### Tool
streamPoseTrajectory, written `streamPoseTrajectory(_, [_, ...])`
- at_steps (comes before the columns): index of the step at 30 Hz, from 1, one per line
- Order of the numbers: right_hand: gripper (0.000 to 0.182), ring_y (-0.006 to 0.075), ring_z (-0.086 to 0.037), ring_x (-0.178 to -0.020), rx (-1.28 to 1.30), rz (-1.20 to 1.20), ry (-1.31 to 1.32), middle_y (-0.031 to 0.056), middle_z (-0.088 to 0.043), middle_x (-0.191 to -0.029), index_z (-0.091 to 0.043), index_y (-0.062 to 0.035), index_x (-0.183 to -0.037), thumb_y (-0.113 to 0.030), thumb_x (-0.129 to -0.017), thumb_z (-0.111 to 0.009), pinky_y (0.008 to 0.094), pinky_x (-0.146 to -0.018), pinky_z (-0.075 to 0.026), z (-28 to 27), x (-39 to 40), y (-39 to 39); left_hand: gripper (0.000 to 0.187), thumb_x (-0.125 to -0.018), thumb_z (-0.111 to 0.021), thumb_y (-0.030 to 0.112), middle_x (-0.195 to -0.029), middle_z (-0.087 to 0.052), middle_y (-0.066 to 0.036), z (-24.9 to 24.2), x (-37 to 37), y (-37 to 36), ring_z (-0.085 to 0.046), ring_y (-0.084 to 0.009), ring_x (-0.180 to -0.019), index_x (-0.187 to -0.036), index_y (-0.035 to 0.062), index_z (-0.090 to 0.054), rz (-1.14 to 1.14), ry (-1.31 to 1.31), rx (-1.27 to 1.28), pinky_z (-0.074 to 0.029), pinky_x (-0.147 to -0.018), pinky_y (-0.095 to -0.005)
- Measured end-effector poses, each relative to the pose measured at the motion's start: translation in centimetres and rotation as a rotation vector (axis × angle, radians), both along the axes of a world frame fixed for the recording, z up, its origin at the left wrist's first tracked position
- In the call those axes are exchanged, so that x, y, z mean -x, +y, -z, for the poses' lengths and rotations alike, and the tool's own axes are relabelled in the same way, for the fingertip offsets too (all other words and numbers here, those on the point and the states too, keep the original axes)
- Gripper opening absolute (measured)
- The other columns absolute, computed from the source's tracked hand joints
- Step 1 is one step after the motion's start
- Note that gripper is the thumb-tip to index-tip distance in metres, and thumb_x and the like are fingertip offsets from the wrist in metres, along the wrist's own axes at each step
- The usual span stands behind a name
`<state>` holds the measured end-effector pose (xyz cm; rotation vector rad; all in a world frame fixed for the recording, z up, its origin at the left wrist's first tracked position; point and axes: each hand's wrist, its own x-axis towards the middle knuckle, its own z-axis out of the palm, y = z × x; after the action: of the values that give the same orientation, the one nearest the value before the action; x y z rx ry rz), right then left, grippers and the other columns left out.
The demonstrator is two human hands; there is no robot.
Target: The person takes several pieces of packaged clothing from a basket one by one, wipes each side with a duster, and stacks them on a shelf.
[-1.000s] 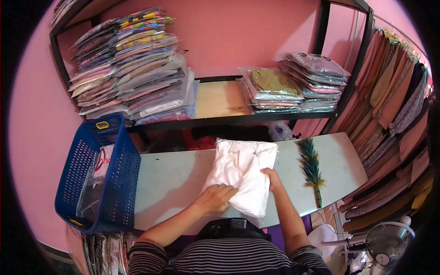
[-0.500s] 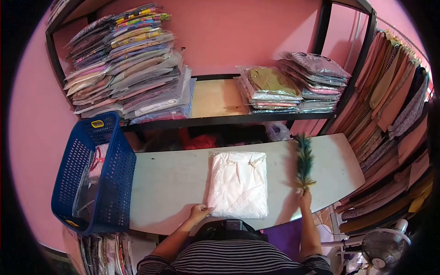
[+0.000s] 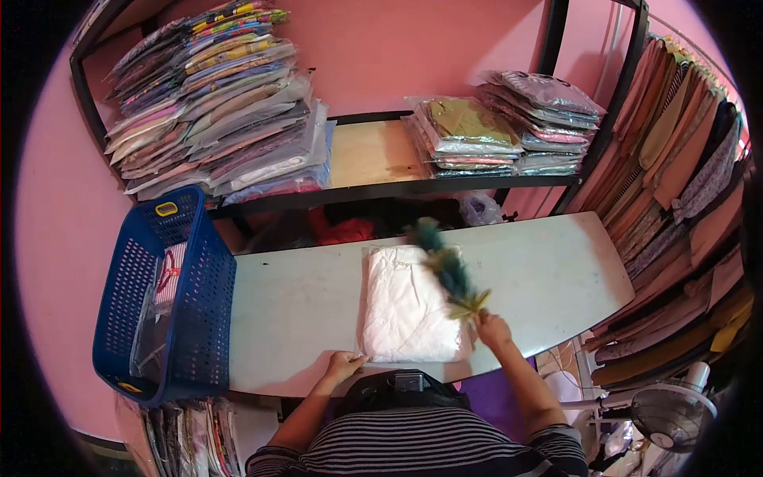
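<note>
A folded white garment in a clear plastic bag (image 3: 405,314) lies flat on the pale table (image 3: 298,310) in front of me. My left hand (image 3: 344,364) is closed at the bag's lower left corner, thumb and fingers pinching its edge. In my right hand (image 3: 493,327) is the handle of a green feather duster (image 3: 451,274) with yellowish feathers at its base. The duster slants up and left across the right side of the bag, smeared by motion, and covers part of the garment's upper right.
A blue perforated basket (image 3: 208,318) stands at the table's left end with bagged items inside. Behind, a black-framed shelf (image 3: 373,189) bears tall stacks of bagged clothes (image 3: 230,119). Hanging garments (image 3: 660,183) line the right side, above a fan (image 3: 671,413).
My right hand has swung the feather duster left, from the table on the right to over the bagged garment. My left hand stays at the bag's corner.
</note>
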<state>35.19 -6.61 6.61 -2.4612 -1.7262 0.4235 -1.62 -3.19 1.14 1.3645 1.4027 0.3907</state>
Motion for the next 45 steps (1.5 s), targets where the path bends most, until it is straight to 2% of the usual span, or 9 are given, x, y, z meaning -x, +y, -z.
streamPoseTrajectory(5, [0.047, 0.0362, -0.058, -0.070, 0.241, -0.471, -0.008, 0.0216, -0.059, -0.071, -0.050, -0.0062, -0.095, -0.048, -0.084, -0.031, 0.0460, -0.063, -0.046, -0.9, 3.5, -4.2, 0.026, -0.074, -0.064, 0.023, -0.061, -0.060, -0.005, 2.7, 1.4, -0.6, -0.055, -0.0091, -0.052, -0.078, -0.0029, -0.063, -0.004, -0.155, -0.023, -0.044, -0.049, -0.0230])
streamPoseTrajectory(11, [0.045, 0.0403, -0.056, -0.070, -0.045, 0.140, 0.063, 0.0243, -0.057, -0.072, -0.051, -0.0026, -0.085, -0.045, -0.083, -0.035, 0.0492, -0.062, -0.045, 0.0, 1.8, -1.1, 0.028, -0.074, -0.065, 0.026, -0.061, -0.059, -0.006, 0.3, 0.9, -0.5, -0.055, -0.0103, -0.053, -0.076, -0.0020, -0.062, 0.089, -0.078, -0.006, -0.045, -0.050, -0.0236])
streamPoseTrajectory(17, [0.049, 0.0349, -0.059, -0.069, 0.124, -0.369, -0.015, 0.0196, -0.060, -0.075, -0.056, -0.0041, -0.083, -0.048, -0.083, -0.032, 0.0444, -0.064, -0.047, -0.8, 6.3, -1.9, 0.028, -0.072, -0.066, 0.027, -0.058, -0.058, -0.007, 0.9, 0.9, -0.8, -0.055, -0.0106, -0.052, -0.071, -0.0012, -0.061, 0.167, 0.000, -0.059, -0.044, -0.051, -0.0247])
streamPoseTrajectory(23, [0.046, 0.0387, -0.057, -0.066, -0.099, 0.025, 0.027, 0.0225, -0.058, -0.070, -0.053, -0.0042, -0.084, -0.046, -0.084, -0.034, 0.0473, -0.058, -0.046, 1.8, 1.2, 1.6, 0.028, -0.072, -0.065, 0.026, -0.057, -0.058, -0.007, 0.6, 0.8, -0.5, -0.055, -0.0111, -0.052, -0.067, -0.0011, -0.060, 0.181, 0.024, 0.005, -0.044, -0.052, -0.0250])
streamPoseTrajectory(30, [0.048, 0.0395, -0.057, -0.070, 0.219, -0.300, 0.073, 0.0241, -0.057, -0.074, -0.046, -0.0080, -0.098, -0.050, -0.084, -0.029, 0.0483, -0.065, -0.045, 1.3, -2.2, -6.4, 0.022, -0.071, -0.068, 0.021, -0.065, -0.060, -0.007, -0.4, 0.4, 2.0, -0.056, -0.0126, -0.059, -0.070, -0.0011, -0.062, 0.288, 0.059, 0.223, -0.046, -0.058, -0.0250])
streamPoseTrajectory(33, [0.048, 0.0396, -0.056, -0.070, 0.119, 0.057, 0.076, 0.0244, -0.057, -0.073, -0.048, -0.0062, -0.094, -0.049, -0.084, -0.030, 0.0493, -0.064, -0.044, 4.0, -7.6, -6.9, 0.026, -0.069, -0.068, 0.019, -0.071, -0.060, -0.007, -3.2, -0.6, 3.4, -0.057, -0.0144, -0.065, -0.086, 0.0004, -0.061, 0.490, 0.193, 0.138, -0.047, -0.062, -0.0270])
streamPoseTrajectory(36, [0.044, 0.0222, -0.048, -0.043, -0.094, 0.498, 0.959, 0.0091, -0.050, -0.055, -0.049, -0.0058, -0.074, -0.045, -0.086, -0.035, 0.0360, -0.039, -0.036, 4.4, -11.0, -7.0, 0.047, -0.068, -0.068, 0.018, -0.086, -0.059, -0.008, -1.4, -2.2, 5.4, -0.057, -0.0166, -0.076, -0.108, 0.0028, -0.050, 0.177, -0.051, 0.102, -0.047, -0.066, -0.0289])
streamPoseTrajectory(39, [0.040, 0.0142, -0.038, -0.038, -0.129, 0.686, 1.359, 0.0026, -0.041, -0.050, -0.046, -0.0086, -0.071, -0.044, -0.086, -0.037, 0.0284, -0.035, -0.028, 5.0, -12.6, -7.1, 0.058, -0.062, -0.069, 0.011, -0.096, -0.057, -0.010, -2.1, -6.0, 6.4, -0.056, -0.0164, -0.080, -0.112, -0.0004, -0.042, -0.174, -0.381, -0.008, -0.046, -0.067, -0.0274])
streamPoseTrajectory(45, [0.039, 0.0148, -0.037, -0.037, -0.032, 0.641, 1.540, 0.0027, -0.040, -0.048, -0.044, -0.0100, -0.068, -0.043, -0.086, -0.035, 0.0262, -0.034, -0.027, 5.0, -13.6, -7.3, 0.059, -0.061, -0.064, 0.005, -0.100, -0.054, -0.013, -11.3, -11.7, 6.6, -0.055, -0.0217, -0.086, -0.114, -0.0013, -0.039, -0.189, -0.483, 0.140, -0.046, -0.073, -0.0298])
